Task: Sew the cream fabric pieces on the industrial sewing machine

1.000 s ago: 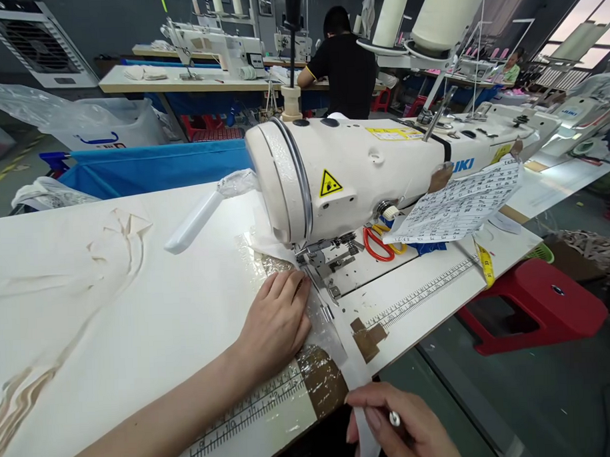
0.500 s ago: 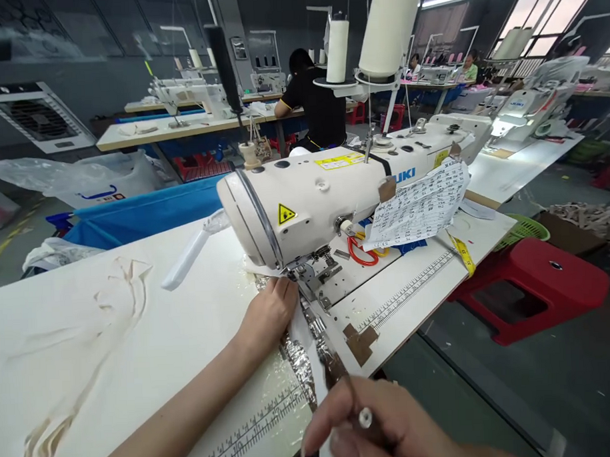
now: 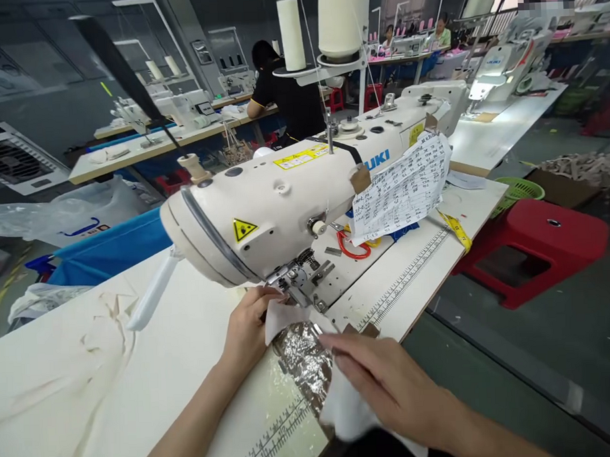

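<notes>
A white Juki sewing machine (image 3: 284,196) stands before me, its needle area low at the front. My left hand (image 3: 246,327) is close to that area, fingers closed on the edge of a piece of white fabric (image 3: 284,317). My right hand (image 3: 385,376) is to the right, thumb and forefinger pinched together; a small shiny metal bit shows at their tips, but I cannot tell whether they hold it. White fabric (image 3: 347,403) hangs below this hand. Between the hands, shiny clear tape (image 3: 307,362) covers part of the white table (image 3: 190,366).
Red-handled scissors (image 3: 353,245) lie behind the needle area, near a handwritten sheet (image 3: 401,192) taped to the machine. A yellow tape measure (image 3: 456,231) hangs over the table edge. A red stool (image 3: 540,247) is on the right. Cream fabric (image 3: 106,329) lies at left.
My right hand has moved up and forward toward the needle area; the round-ended tool seen in it no longer shows. The white fabric has turned and spread near my left hand. The view has shifted.
</notes>
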### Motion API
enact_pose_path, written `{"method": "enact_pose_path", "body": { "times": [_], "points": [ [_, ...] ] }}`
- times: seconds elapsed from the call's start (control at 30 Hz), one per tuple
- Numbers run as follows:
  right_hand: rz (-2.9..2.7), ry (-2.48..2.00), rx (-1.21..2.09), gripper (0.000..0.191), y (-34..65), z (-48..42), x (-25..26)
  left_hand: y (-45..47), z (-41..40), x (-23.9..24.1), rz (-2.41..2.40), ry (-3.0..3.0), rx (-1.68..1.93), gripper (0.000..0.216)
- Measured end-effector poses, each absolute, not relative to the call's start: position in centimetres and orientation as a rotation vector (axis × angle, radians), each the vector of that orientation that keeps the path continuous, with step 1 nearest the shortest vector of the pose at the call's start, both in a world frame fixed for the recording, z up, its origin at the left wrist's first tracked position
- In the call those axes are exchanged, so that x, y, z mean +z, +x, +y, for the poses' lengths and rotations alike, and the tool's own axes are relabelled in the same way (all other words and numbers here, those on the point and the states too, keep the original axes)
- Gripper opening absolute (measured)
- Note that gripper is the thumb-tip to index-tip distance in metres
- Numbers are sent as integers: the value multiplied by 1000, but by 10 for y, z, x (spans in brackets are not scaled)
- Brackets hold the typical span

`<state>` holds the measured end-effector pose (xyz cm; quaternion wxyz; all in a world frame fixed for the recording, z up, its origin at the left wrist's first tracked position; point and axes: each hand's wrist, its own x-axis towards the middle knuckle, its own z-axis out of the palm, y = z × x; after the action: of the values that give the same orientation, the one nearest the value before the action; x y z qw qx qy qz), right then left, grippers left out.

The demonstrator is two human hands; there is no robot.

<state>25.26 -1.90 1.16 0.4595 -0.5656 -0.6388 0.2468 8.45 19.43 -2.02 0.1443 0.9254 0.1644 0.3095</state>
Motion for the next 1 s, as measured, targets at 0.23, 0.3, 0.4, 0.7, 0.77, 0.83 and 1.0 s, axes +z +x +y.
{"method": "enact_pose_path", "body": {
  "times": [0.23,0.3,0.4,0.7,0.77,0.83,1.0],
  "points": [
    [-1673,-1815,298,30,245,27,-16,86,193,-22,492,2714,956,15],
    [-1742,-1826,280,28,242,33,-16,86,194,-21,492,2714,956,14],
    [-1792,-1844,281,27,240,37,-16,85,195,-23,507,2717,932,13],
    [-1801,-1893,272,25,239,41,-18,83,197,-29,607,2720,852,13],
    [-1815,-1905,264,25,238,42,-18,83,197,-29,626,2709,835,14],
    [-1828,-1892,237,25,238,43,-19,83,197,-30,642,2694,822,15],
    [-1847,-1854,164,26,238,41,-22,85,197,-31,709,2636,809,20]
  ]
}}
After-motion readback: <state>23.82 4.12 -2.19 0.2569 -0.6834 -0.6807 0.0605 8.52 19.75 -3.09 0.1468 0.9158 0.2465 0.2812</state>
